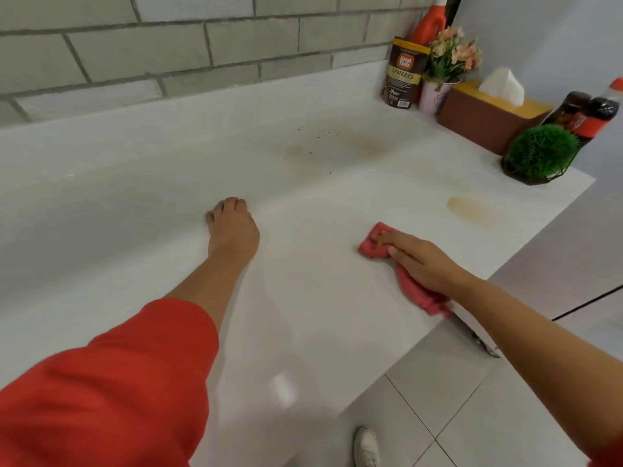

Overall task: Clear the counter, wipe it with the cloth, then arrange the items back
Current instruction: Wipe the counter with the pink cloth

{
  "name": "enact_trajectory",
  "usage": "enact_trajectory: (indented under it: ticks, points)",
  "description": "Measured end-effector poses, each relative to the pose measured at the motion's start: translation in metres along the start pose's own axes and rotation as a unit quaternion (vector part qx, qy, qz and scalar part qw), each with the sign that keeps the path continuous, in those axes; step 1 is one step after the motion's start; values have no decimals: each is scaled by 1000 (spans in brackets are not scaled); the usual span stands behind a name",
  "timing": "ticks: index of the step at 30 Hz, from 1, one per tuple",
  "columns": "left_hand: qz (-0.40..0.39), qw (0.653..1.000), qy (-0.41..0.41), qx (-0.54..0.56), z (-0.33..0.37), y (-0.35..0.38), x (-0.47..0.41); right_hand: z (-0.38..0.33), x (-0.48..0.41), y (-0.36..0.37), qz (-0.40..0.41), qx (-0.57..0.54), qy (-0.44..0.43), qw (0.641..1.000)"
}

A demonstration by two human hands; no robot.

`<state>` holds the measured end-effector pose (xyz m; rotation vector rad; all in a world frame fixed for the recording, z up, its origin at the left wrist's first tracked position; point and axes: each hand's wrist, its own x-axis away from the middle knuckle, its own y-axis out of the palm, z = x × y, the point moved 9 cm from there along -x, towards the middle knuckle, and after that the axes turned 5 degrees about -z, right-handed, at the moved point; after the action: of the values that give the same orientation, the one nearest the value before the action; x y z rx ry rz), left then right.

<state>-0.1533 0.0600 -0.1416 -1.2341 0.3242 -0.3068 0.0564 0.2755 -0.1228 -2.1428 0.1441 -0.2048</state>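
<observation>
Clearing looks done: the brown tissue box (pixel 472 121) and other items crowd the upper right. My right hand (pixel 421 261) presses flat-fingered on the pink folded cloth (pixel 371 248), centre right on the glossy white counter (pixel 303 315); yellowish stains (pixel 468 210) remain, so wiping seems barely begun. My left hand (pixel 232 227) rests curled, holding nothing

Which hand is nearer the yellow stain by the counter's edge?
Right. The right hand, on the cloth, sits just short of the stain; the left hand rests farther left.
</observation>
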Motion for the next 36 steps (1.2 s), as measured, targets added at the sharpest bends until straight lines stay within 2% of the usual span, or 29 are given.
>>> enact_trajectory:
  ticks: [4, 8, 12, 16, 20, 26, 32, 34, 36]
  points:
    - [-7, 1000, -3, -4, 3, -2, 2, -2, 48, 10, -9, -66, -3, 998]
    - [-5, 1000, 0, 11, 3, -4, 4, -13, 65, 7, -55, -206, 5, 977]
    - [35, 995, 46, 76, 21, -17, 15, 2, 40, -41, 30, -329, 21, 944]
    - [34, 985, 104, 134, 58, -23, 35, 21, 18, -42, 10, -219, 61, 974]
    - [28, 978, 131, 161, 88, -27, 50, 7, 32, -16, -1, -210, 42, 977]
    - [-4, 971, 152, 183, 126, -25, 70, -29, 76, 32, -121, -271, -39, 954]
    - [-49, 960, 163, 224, 155, -31, 95, -39, 102, 41, -258, -303, -51, 916]
    - [-70, 952, 158, 251, 166, -33, 105, -36, 99, 26, -268, -265, -57, 924]
    - [-91, 941, 155, 287, 177, -36, 116, -30, 89, 1, -228, -261, -56, 937]
